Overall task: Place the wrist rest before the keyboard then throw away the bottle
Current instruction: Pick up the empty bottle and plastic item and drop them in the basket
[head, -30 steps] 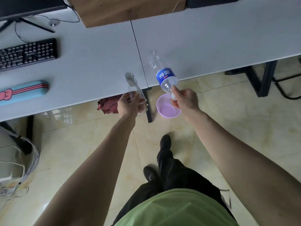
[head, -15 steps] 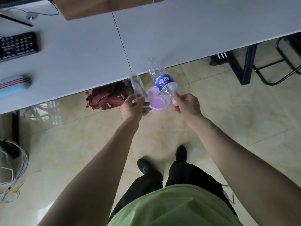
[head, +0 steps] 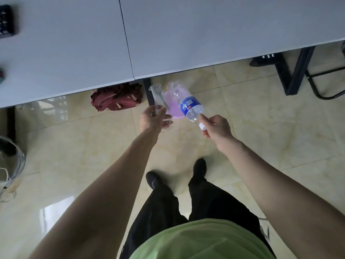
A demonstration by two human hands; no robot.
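My right hand grips a crumpled clear bottle with a blue label by its white-capped neck, base pointing away, over a small purple bin on the floor. My left hand holds a second clear plastic bottle without a label just left of the bin. Only the corner of the black keyboard shows at the far left on the white desk. A sliver of the wrist rest shows at the left edge.
A dark red bag lies on the floor under the desk edge. A black desk leg stands behind the bin. A chair frame is at the right, cables at the left. My feet stand on tiled floor.
Both hands with their bottles came off the desk and down to the purple bin. My view swung right and down, so keyboard and wrist rest slid to the left edge.
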